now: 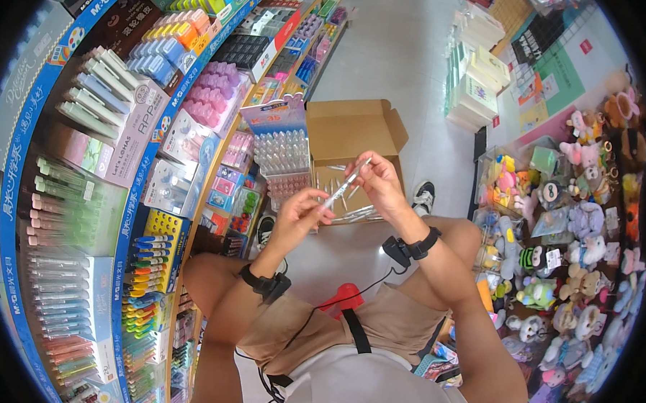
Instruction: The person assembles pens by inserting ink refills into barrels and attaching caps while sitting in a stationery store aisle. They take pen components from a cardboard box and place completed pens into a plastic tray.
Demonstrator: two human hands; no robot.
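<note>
A slim silvery-white pen [344, 188] is held at a slant between my two hands, above an open cardboard box [351, 123]. My left hand [301, 213] pinches its lower end, and my right hand [377, 188] grips the upper end between thumb and fingers. Inside the box lie several loose pens [355, 215] of similar pale colour, partly hidden by my hands. Left of the box stands a display tray [282, 153] filled with upright clear-and-white pens, with a printed card at its back.
Tiered shelves [123, 243] of pens, erasers and other stationery rise along my left. On the right, plush toys and keychains [567, 234] hang close to my elbow. White boxes [476, 86] are stacked farther off. A black cable [333, 303] crosses my lap between wrist straps.
</note>
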